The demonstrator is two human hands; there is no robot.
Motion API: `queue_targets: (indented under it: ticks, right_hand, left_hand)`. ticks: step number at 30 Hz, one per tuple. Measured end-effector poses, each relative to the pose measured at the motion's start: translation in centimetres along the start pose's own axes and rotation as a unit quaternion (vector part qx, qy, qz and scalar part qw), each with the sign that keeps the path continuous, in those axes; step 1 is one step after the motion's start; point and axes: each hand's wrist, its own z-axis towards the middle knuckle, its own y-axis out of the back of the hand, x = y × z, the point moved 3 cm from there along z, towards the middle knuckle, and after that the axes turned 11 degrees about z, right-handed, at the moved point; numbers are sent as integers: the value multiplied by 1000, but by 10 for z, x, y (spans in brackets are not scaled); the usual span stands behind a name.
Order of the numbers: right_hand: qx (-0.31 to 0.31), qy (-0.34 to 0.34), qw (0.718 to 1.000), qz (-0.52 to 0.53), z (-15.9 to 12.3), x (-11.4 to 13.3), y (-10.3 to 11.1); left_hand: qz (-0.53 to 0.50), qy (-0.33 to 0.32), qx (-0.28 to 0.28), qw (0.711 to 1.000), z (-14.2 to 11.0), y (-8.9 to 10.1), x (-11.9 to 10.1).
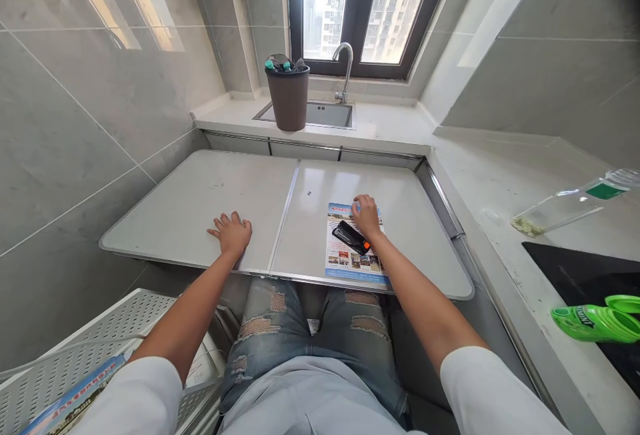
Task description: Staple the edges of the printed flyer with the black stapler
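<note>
Brown bin [287, 101]: upper centre, hiding part of the sink [330, 115] from us.
Window [361, 11]: top centre, behind the tap [349, 65].
Clear bottle [575, 205]: we see it far right.
Green container [590, 323]: we find it lower right, lid open.

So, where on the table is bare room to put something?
Mostly on the table's left half, between the left hand and tiled wall; a narrower patch lies between seam and flyer. Crowded: the flyer, under a black, stapler-like tool and the right hand.
</note>
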Motion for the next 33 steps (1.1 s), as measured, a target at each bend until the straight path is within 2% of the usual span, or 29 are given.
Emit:
queue_targets:
  ticks: [3, 7, 10, 13, 17, 20, 27, 33]
  right_hand:
    - [4, -10, 1000, 25, -10, 7, 19]
    - [79, 14, 995, 59, -57, 22, 39]
    - [115, 29, 992, 55, -93, 33, 45]
    - [136, 32, 990, 34, -110, 42, 44]
    - [91, 7, 996, 19, -103, 44, 42]
    - [62, 12, 997, 48, -87, 34, 44]
    - [123, 24, 988, 86, -67, -2, 37]
    - [117, 37, 985, 123, -67, 2, 30]
  left_hand:
    - [-2, -1, -6, 1000, 0, -2, 0]
    - [-1, -3, -12, 1000, 0, -5, 0]
    - [11, -4, -11, 1000, 1, -6, -1]
    - [14, -7, -10, 1000, 1, -5, 0]
    - [8, -8, -8, 1000, 0, -3, 0]
    - [11, -2, -6, 1000, 0, -2, -1]
    - [8, -6, -14, 1000, 1, -1, -2]
    - [8, -2, -5, 1000, -2, 3, -4]
